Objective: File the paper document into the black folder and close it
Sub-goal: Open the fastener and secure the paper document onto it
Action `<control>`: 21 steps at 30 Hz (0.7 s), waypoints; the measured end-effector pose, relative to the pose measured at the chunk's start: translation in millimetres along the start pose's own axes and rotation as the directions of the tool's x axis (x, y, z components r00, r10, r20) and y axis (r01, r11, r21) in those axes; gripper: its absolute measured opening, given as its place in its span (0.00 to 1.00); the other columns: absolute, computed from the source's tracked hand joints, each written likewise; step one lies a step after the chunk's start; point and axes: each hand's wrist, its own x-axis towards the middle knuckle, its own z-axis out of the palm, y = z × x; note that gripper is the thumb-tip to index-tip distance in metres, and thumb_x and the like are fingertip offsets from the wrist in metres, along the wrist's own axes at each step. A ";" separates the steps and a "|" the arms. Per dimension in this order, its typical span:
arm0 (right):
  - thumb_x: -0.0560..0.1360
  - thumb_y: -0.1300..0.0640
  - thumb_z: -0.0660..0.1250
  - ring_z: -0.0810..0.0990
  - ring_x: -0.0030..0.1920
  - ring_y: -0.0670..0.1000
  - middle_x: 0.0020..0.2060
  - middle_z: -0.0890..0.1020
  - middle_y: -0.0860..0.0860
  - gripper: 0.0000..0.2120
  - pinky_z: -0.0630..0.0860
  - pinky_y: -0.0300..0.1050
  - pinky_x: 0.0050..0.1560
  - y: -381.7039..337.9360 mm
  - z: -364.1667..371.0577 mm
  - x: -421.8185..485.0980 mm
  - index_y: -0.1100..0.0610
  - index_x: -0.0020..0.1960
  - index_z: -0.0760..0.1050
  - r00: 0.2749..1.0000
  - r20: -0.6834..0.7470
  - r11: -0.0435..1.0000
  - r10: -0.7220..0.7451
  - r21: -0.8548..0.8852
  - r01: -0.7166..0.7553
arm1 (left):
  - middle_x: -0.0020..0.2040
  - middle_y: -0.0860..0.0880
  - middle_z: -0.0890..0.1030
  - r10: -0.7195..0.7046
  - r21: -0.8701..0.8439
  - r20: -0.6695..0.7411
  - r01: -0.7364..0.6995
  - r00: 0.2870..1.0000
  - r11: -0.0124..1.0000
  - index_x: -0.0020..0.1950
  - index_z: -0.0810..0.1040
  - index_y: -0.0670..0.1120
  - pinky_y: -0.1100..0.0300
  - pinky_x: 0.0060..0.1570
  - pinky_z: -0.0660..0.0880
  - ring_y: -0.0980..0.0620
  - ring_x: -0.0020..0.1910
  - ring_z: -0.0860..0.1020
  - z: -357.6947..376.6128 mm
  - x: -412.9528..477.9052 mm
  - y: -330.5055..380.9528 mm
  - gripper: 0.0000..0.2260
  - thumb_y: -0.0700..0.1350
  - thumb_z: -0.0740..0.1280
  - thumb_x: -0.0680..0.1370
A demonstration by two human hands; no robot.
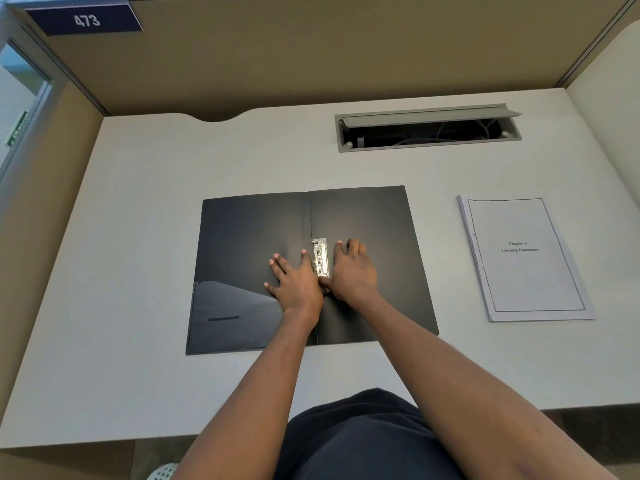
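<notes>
From the head camera, the pale bench (138, 237) carries a black folder (249, 258) that lies open and flat in the middle. A metal clip (320, 256) sits just right of the folder's spine, and a pocket (228, 317) is at the lower part of the left cover. The paper document (526, 258), a stapled stack with a printed title page, lies well apart from the folder at 3 o'clock, not touched by anything. At 1 o'clock a cable hatch (427, 128) in the bench stands open, with wires inside. A blue plate with the number 473 (85, 19) is on the partition at 11 o'clock.

The left hand (294, 282) lies flat with spread fingers on the left cover, touching the clip's left side. The right hand (353, 268) rests on the right cover, fingers slightly curled, and its thumb presses at the clip's lower end. Neither hand grips anything. Nothing stands between the hands and the document.
</notes>
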 end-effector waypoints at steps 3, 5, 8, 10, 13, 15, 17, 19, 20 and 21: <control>0.72 0.35 0.69 0.62 0.74 0.58 0.74 0.63 0.59 0.48 0.66 0.51 0.74 0.4 0.5 0.2 0.60 0.81 0.54 1.000 0.009 1.000 0.004 0.012 -0.004 | 0.82 0.32 0.44 0.002 -0.008 0.001 -0.002 1.000 1.000 0.84 0.51 0.54 0.27 0.74 0.53 0.33 0.82 0.42 -0.5 0.1 0.4 0.42 0.51 0.73 0.77; 0.72 0.35 0.69 0.61 0.75 0.59 0.74 0.62 0.59 0.48 0.66 0.51 0.74 0.7 0.9 0.1 0.60 0.81 0.54 1.000 0.015 1.000 0.004 0.019 -0.004 | 0.82 0.32 0.44 0.001 -0.012 0.005 -0.001 1.000 1.000 0.84 0.51 0.54 0.27 0.74 0.53 0.33 0.82 0.42 -0.6 -0.1 0.7 0.42 0.50 0.74 0.77; 0.72 0.36 0.69 0.61 0.75 0.59 0.74 0.62 0.59 0.49 0.66 0.51 0.74 0.6 0.9 -0.1 0.60 0.81 0.53 1.000 0.019 1.000 0.006 0.019 -0.006 | 0.82 0.33 0.44 -0.002 -0.015 0.003 0.002 1.000 1.000 0.84 0.51 0.54 0.27 0.75 0.53 0.33 0.82 0.42 -0.1 0.5 0.7 0.42 0.50 0.74 0.77; 0.73 0.36 0.69 0.61 0.75 0.58 0.74 0.62 0.59 0.48 0.65 0.50 0.75 1.1 0.4 0.4 0.60 0.81 0.53 1.000 0.019 1.000 0.005 0.026 -0.005 | 0.82 0.32 0.44 -0.003 -0.020 -0.002 0.003 1.000 1.000 0.84 0.51 0.55 0.27 0.75 0.54 0.33 0.82 0.42 0.7 0.9 0.6 0.42 0.50 0.74 0.77; 0.74 0.36 0.69 0.60 0.76 0.58 0.75 0.62 0.59 0.47 0.64 0.50 0.75 2.6 0.3 1.3 0.60 0.81 0.53 1.000 0.014 0.999 0.001 0.051 -0.002 | 0.82 0.32 0.44 -0.003 -0.018 -0.007 0.003 1.000 1.000 0.84 0.51 0.54 0.27 0.75 0.54 0.33 0.82 0.42 1.2 1.0 0.2 0.42 0.51 0.74 0.77; 0.74 0.36 0.68 0.60 0.76 0.58 0.75 0.61 0.58 0.47 0.64 0.49 0.75 3.8 0.1 1.5 0.59 0.81 0.54 1.000 0.018 0.998 -0.004 0.055 0.003 | 0.82 0.32 0.44 -0.005 -0.016 -0.004 0.005 1.000 1.000 0.84 0.51 0.54 0.27 0.75 0.54 0.33 0.82 0.42 0.9 0.6 0.4 0.43 0.52 0.74 0.76; 0.74 0.35 0.68 0.60 0.76 0.57 0.75 0.61 0.58 0.47 0.65 0.49 0.75 5.1 -1.4 2.1 0.59 0.81 0.54 1.000 0.029 0.997 -0.006 0.071 0.004 | 0.83 0.33 0.44 -0.008 -0.023 0.004 0.009 1.000 1.000 0.84 0.51 0.54 0.27 0.75 0.53 0.33 0.82 0.42 0.0 0.4 0.7 0.43 0.53 0.74 0.76; 0.73 0.34 0.68 0.61 0.75 0.57 0.75 0.62 0.58 0.46 0.66 0.50 0.74 5.9 -4.4 2.9 0.58 0.81 0.56 0.999 0.050 0.995 -0.006 0.098 0.001 | 0.83 0.33 0.44 -0.012 -0.033 0.011 0.012 1.000 0.999 0.83 0.51 0.55 0.27 0.75 0.53 0.33 0.82 0.42 -1.0 0.0 0.7 0.44 0.54 0.75 0.75; 0.73 0.34 0.68 0.62 0.75 0.57 0.74 0.62 0.58 0.45 0.67 0.50 0.73 6.3 -6.3 3.5 0.57 0.80 0.58 0.998 0.059 0.993 -0.003 0.116 -0.004 | 0.83 0.33 0.44 -0.012 -0.036 0.011 0.012 1.000 0.999 0.83 0.52 0.55 0.27 0.75 0.53 0.33 0.82 0.42 -1.3 -0.1 0.7 0.44 0.54 0.75 0.75; 0.73 0.33 0.68 0.63 0.74 0.57 0.74 0.63 0.57 0.43 0.69 0.51 0.72 6.9 -7.9 4.1 0.56 0.79 0.60 0.998 0.065 0.990 0.003 0.140 -0.012 | 0.83 0.33 0.44 -0.012 -0.038 0.010 0.012 1.000 0.999 0.84 0.52 0.54 0.27 0.75 0.53 0.33 0.82 0.42 -1.6 -0.1 1.0 0.44 0.54 0.75 0.75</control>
